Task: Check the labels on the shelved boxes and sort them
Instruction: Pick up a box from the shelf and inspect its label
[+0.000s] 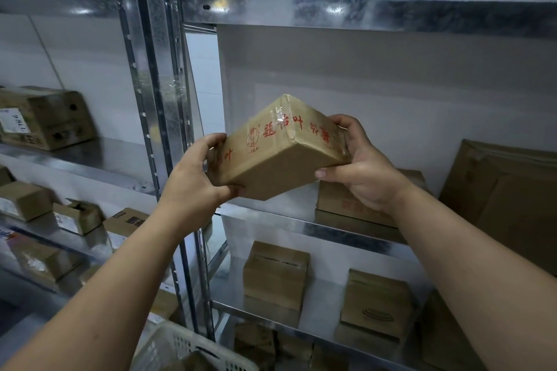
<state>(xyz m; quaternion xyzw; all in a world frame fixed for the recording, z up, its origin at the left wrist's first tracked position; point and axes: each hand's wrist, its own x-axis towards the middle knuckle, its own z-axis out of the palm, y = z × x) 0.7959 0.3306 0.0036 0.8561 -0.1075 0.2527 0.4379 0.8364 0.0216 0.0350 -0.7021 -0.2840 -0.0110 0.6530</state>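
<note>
I hold a small brown cardboard box (pixel 280 150) with red characters and a "TEA" mark in front of the metal shelf (pixel 346 13). It is tilted, one corner pointing up. My left hand (pixel 199 178) grips its left end, fingers curled under the bottom edge. My right hand (pixel 358 166) grips its right end, thumb beneath and fingers over the top. Behind my right hand a flat box with red print (pixel 340 202) lies on the shelf board.
A large box (pixel 506 199) leans at the right of the same shelf. Two small boxes (pixel 275 274) (pixel 375 301) stand one shelf lower. The left rack holds a labelled box (pixel 45 117) and several small ones. A white plastic basket (pixel 184 349) sits at the bottom.
</note>
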